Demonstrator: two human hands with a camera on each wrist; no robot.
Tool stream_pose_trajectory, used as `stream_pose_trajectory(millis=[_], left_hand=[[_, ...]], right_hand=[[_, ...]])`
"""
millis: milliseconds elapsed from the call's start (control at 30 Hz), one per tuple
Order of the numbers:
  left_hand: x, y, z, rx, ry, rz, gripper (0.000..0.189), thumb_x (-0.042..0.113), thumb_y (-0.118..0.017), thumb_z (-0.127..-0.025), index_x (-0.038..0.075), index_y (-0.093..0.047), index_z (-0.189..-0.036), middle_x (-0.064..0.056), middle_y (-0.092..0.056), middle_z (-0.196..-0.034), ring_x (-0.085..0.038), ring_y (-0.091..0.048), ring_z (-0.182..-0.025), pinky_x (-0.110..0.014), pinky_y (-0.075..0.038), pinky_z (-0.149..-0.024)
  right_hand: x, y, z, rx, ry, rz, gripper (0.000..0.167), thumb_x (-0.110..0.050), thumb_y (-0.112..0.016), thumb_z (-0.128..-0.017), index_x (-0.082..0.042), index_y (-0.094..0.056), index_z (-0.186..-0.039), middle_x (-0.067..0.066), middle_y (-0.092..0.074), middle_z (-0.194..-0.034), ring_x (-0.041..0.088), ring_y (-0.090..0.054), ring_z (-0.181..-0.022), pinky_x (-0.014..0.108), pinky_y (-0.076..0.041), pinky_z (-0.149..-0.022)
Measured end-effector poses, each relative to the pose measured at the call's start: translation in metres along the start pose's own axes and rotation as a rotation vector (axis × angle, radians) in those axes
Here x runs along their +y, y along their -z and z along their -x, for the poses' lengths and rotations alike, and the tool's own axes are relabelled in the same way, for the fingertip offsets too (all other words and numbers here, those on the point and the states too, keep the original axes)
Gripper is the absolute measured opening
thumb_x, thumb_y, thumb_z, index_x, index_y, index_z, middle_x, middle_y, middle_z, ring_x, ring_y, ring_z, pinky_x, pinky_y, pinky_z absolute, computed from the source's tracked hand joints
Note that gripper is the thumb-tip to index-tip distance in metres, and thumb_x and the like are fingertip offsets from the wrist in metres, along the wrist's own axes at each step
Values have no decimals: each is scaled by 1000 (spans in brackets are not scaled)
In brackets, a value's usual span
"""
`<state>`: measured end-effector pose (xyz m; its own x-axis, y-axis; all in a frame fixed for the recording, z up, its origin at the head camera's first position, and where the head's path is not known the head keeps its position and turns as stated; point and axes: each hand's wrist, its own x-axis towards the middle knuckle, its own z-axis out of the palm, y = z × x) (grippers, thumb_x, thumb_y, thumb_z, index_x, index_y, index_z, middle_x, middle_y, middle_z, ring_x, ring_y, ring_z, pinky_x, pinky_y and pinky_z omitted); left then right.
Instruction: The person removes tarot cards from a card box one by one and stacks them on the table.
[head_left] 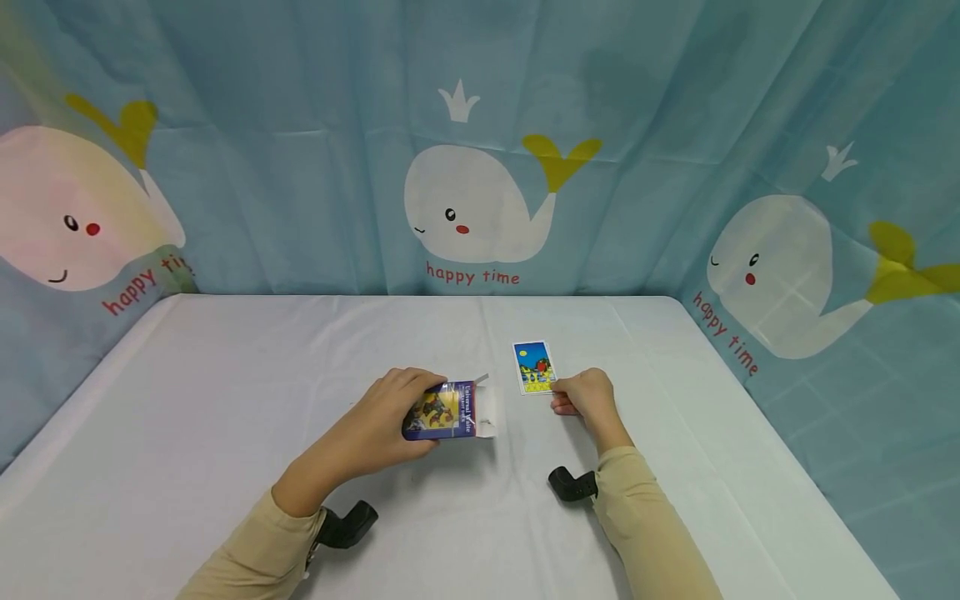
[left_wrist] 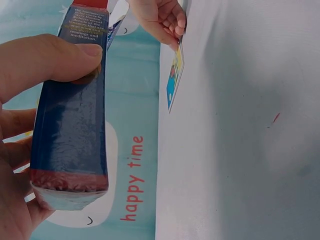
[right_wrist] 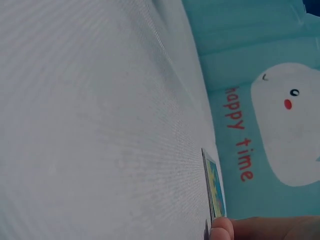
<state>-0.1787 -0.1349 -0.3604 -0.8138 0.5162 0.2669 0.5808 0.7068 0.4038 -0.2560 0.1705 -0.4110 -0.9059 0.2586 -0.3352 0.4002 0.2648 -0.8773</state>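
My left hand [head_left: 386, 417] grips a dark blue card box [head_left: 442, 410] with a yellow picture and white lettering, thumb on one side and fingers on the other. The box's flap end opens toward the right, above the table. In the left wrist view, the thumb presses the narrow printed side of the box [left_wrist: 72, 130]. My right hand [head_left: 588, 400] pinches the near right corner of a picture card [head_left: 533, 367], blue above and yellow below with a white border. Seen from the right wrist, the card [right_wrist: 215, 190] lies low along the tabletop, with the fingertips at its edge.
A white cloth covers the table [head_left: 225, 375]. Behind it and at both sides hangs a blue curtain [head_left: 322, 167] with printed whales. A black wrist mount [head_left: 348, 525] sticks out from the left sleeve, and another mount [head_left: 572, 483] from the right.
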Motion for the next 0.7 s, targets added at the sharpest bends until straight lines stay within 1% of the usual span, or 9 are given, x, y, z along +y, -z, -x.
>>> stream_pose_trajectory(millis=[367, 567, 700], left_hand=[[0, 1, 1, -1, -4, -1, 71, 25, -85, -76, 4, -54, -137, -11, -58, -134, -28, -53, -120, -51, -44, -99], [0, 0, 1, 4, -6, -1, 71, 24, -85, -75, 4, -54, -137, -10, -58, -133, -28, -53, -120, -51, -44, -99], [1, 0, 0, 2, -12, 0, 72, 24, -85, -75, 5, -54, -137, -10, -58, -133, -27, -53, -119, -50, -44, -99]], right_hand=[[-1, -2, 0, -2, 6, 41, 23, -6, -65, -90, 11, -57, -103, 2, -61, -52, 5, -61, -42, 19, -53, -49], [1, 1, 0, -7, 10, 0, 28, -8, -68, -90, 14, -59, -106, 2, -63, -54, 5, -62, -44, 20, -54, -51], [5, 7, 3, 1, 41, -18, 27, -9, -69, -90, 13, -63, -104, 1, -64, -60, 5, -62, -48, 19, -54, -53]])
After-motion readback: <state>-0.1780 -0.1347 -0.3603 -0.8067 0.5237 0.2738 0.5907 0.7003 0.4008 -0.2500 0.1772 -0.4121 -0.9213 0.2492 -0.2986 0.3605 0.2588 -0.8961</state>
